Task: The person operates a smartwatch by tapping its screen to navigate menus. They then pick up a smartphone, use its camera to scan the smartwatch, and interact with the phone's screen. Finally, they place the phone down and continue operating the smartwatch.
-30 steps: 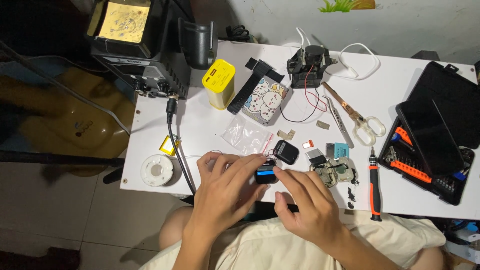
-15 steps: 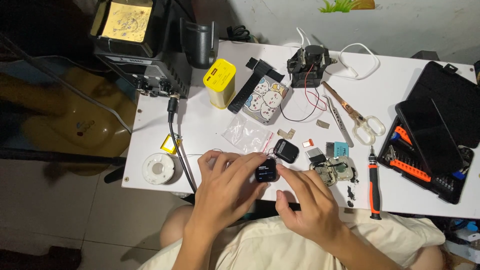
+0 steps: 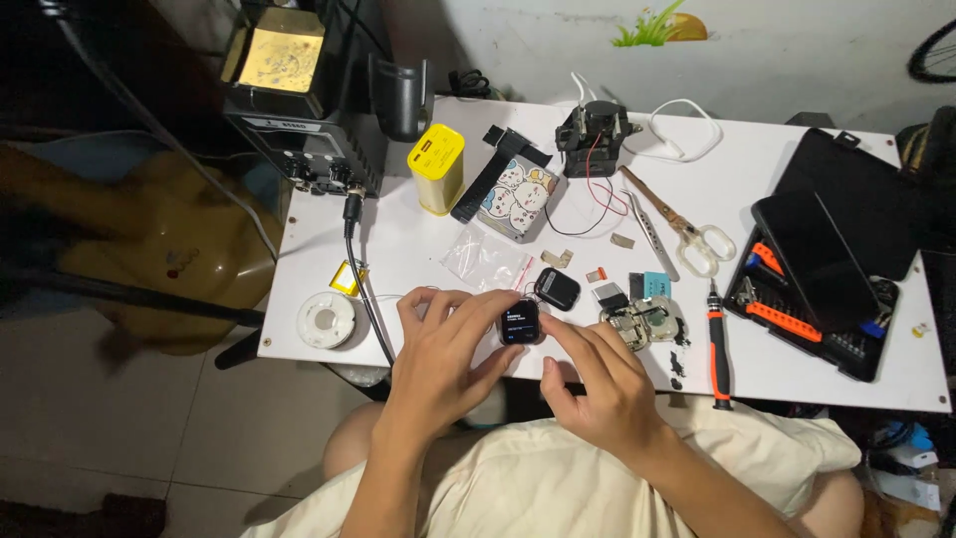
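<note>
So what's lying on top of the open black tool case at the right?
A dark flat slab lies across the tool case, hiding the tray beneath; orange-handled bits show beside it.

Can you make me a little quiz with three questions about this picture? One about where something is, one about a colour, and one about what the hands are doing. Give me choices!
1. Where is the solder spool?
A. On the table, left of the hands
B. Inside the black tool case
C. On the floor

2. What colour is the boxy charger near the back of the table?
A. Red
B. Yellow
C. Green

3. What is happening with the small smartwatch body?
A. It lies alone on the table
B. It sits inside the clear bag
C. Both hands hold it, and its screen is lit

Answers:
1 A: the white spool sits near the table's left front corner.
2 B: its casing is bright yellow.
3 C: the left hand and right hand have their fingers on its sides, and the screen glows.
</note>
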